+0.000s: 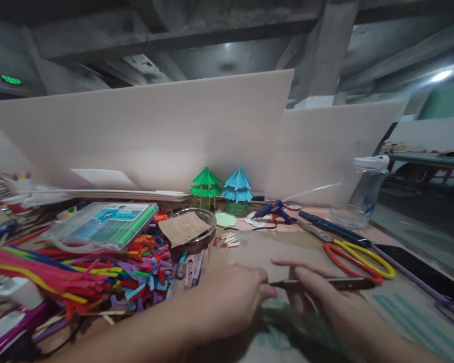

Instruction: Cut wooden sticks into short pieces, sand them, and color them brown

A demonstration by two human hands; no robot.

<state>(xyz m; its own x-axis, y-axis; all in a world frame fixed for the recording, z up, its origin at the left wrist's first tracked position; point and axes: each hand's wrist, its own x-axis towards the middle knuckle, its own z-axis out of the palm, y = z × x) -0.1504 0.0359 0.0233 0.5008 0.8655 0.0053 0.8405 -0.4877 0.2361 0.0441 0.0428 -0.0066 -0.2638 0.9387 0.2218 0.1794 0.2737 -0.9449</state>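
My left hand (pixel 236 297) is closed over the cardboard, thumb and fingers pinched together; whatever is between them is hidden. A slim dark pen-like tool (pixel 344 284) lies across my right hand (pixel 321 297), held between thumb and fingers, with its thin tip pointing at my left fingertips. Whether it is a pen or a blade I cannot tell. Just beyond it are scissors (pixel 357 257) with red and yellow handles. Several short pale sticks (pixel 231 239) lie ahead of my hands. Behind them stand a green model pavilion (pixel 206 189) and a blue one (pixel 238 190).
Bundles of coloured pipe cleaners (pixel 87 277) and a clear marker case (pixel 106 224) crowd the left. A round tin (pixel 202 242) bears a brown paper piece. A blue glue gun (pixel 275 210) and clear bottle (pixel 357 194) stand farther back, before a white partition (pixel 155 136).
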